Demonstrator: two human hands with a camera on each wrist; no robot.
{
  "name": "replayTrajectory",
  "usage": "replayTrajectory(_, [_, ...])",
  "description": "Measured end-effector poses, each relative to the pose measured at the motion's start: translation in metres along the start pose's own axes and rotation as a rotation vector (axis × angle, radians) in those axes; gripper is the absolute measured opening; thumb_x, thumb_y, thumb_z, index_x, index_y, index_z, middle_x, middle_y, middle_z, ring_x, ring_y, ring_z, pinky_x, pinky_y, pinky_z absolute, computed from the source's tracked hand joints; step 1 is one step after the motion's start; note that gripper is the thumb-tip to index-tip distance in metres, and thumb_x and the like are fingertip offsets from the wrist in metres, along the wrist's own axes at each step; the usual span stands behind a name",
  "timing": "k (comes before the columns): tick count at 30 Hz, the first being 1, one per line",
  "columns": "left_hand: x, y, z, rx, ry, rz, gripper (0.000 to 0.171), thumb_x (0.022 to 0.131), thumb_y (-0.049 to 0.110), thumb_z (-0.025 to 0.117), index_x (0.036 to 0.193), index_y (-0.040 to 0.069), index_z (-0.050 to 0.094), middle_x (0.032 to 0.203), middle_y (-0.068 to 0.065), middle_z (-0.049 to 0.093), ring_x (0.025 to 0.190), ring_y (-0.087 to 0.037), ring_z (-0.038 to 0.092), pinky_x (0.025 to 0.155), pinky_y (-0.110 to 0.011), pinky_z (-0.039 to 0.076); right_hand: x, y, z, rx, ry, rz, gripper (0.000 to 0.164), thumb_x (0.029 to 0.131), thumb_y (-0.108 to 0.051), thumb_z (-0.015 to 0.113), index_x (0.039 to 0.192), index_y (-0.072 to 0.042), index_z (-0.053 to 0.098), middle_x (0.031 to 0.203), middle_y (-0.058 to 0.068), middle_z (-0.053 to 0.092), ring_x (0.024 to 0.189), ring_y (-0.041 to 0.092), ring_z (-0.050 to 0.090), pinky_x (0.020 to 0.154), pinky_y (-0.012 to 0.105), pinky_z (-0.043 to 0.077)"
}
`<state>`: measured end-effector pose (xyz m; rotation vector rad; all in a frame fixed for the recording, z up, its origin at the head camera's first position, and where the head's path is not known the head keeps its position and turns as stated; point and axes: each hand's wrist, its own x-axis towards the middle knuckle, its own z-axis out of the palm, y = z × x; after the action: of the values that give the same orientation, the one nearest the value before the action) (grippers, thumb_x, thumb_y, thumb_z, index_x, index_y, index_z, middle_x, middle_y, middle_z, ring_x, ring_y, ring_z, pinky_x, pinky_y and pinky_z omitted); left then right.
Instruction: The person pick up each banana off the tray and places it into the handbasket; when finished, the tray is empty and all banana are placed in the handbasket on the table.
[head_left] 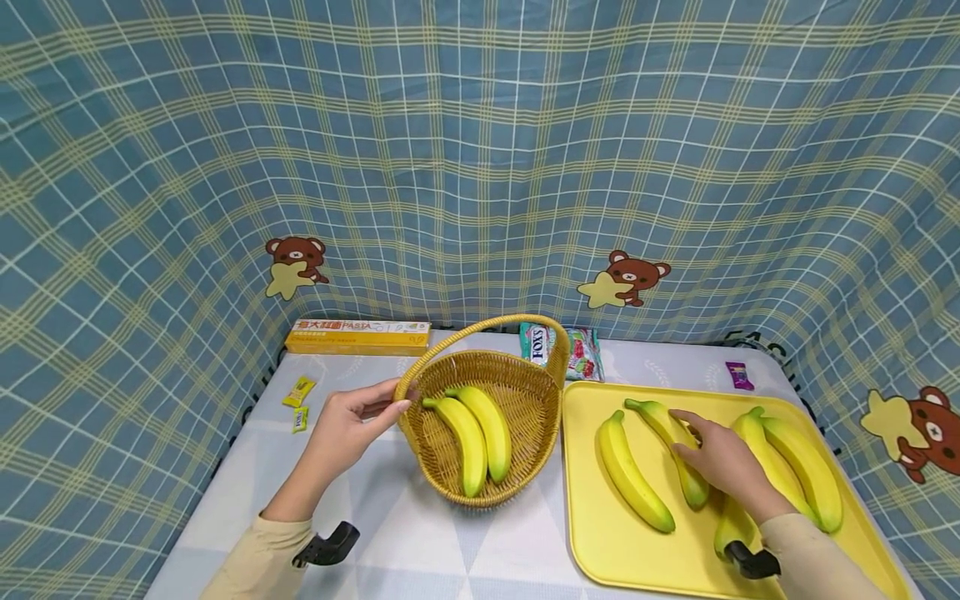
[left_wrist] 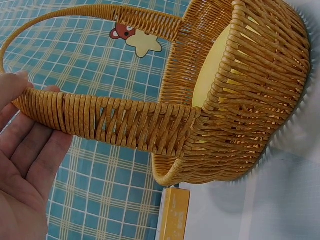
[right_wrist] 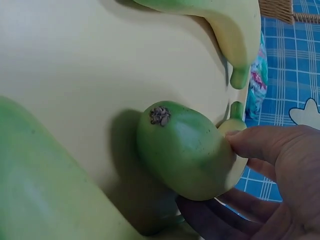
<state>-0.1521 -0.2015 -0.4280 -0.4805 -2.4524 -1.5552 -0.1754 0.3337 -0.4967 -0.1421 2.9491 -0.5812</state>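
Observation:
A wicker basket [head_left: 536, 408] with a tall handle [left_wrist: 115, 120] stands mid-table; two yellow bananas [head_left: 493, 433] lie inside it. My left hand [head_left: 348, 429] holds the handle on its left side, thumb on one face and fingers behind. On the yellow tray [head_left: 588, 550], my right hand [head_left: 723, 462] grips a banana [right_wrist: 182, 155] between thumb and fingers. Its green, dark-tipped end faces the right wrist camera. Another banana [head_left: 633, 475] lies to its left on the tray, and several more, such as one banana [head_left: 812, 471], lie right of and partly under the right forearm.
A yellow pasta box [head_left: 358, 338] lies at the back left, a FOX'S candy bag [head_left: 585, 354] behind the basket. Small yellow candies [head_left: 298, 392] lie on the left, a purple candy [head_left: 739, 375] beyond the tray. A blue plaid curtain [head_left: 480, 167] surrounds the table.

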Motion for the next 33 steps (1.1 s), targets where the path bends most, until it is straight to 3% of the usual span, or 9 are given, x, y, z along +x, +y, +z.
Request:
replayTrajectory(7, [0.0, 0.001, 0.002, 0.01, -0.001, -0.019, 0.035, 0.096, 0.012, 0.073, 0.129, 0.001, 0.07, 0.116, -0.014, 0.074, 0.099, -0.02, 0.074, 0.08, -0.026, 0.062, 0.0, -0.002, -0.004, -0.009, 0.006, -0.002, 0.06, 0.094, -0.023, 0.074, 0.146, -0.001, 0.052, 0.122, 0.033, 0.063, 0.105, 0.048, 0.063, 0.081, 0.061, 0.056])
replayTrajectory(13, [0.0, 0.003, 0.001, 0.013, 0.0, -0.024, 0.035, 0.096, 0.013, 0.073, 0.129, 0.001, 0.07, 0.117, -0.013, 0.073, 0.099, -0.019, 0.074, 0.08, -0.025, 0.062, -0.006, -0.014, -0.013, 0.012, 0.03, -0.044, 0.06, 0.095, -0.023, 0.073, 0.147, -0.003, 0.052, 0.129, 0.03, 0.062, 0.103, 0.045, 0.065, 0.073, 0.054, 0.059])
replayTrajectory(19, [0.0, 0.003, 0.001, 0.021, 0.001, -0.022, 0.034, 0.096, 0.014, 0.073, 0.129, 0.002, 0.07, 0.116, -0.012, 0.074, 0.099, -0.019, 0.074, 0.08, -0.025, 0.062, -0.017, -0.045, -0.023, 0.048, 0.044, -0.117, 0.058, 0.095, -0.023, 0.074, 0.146, -0.007, 0.054, 0.127, 0.026, 0.064, 0.092, 0.033, 0.068, 0.065, 0.042, 0.058])
replayTrajectory(24, [0.001, 0.001, 0.0, 0.02, 0.002, -0.023, 0.034, 0.096, 0.013, 0.073, 0.128, 0.002, 0.07, 0.115, -0.012, 0.074, 0.099, -0.018, 0.074, 0.08, -0.025, 0.062, -0.021, -0.075, -0.028, 0.083, 0.027, -0.141, 0.058, 0.095, -0.025, 0.074, 0.148, -0.013, 0.054, 0.13, 0.019, 0.065, 0.093, 0.025, 0.066, 0.061, 0.031, 0.053])
replayTrajectory(33, [0.001, 0.002, -0.001, 0.013, -0.004, -0.015, 0.035, 0.096, 0.013, 0.073, 0.129, 0.002, 0.07, 0.116, -0.012, 0.074, 0.099, -0.019, 0.074, 0.08, -0.025, 0.062, -0.022, -0.126, -0.027, 0.109, 0.01, -0.227, 0.057, 0.094, -0.027, 0.076, 0.147, -0.02, 0.056, 0.135, 0.009, 0.064, 0.091, 0.015, 0.064, 0.062, 0.027, 0.051])
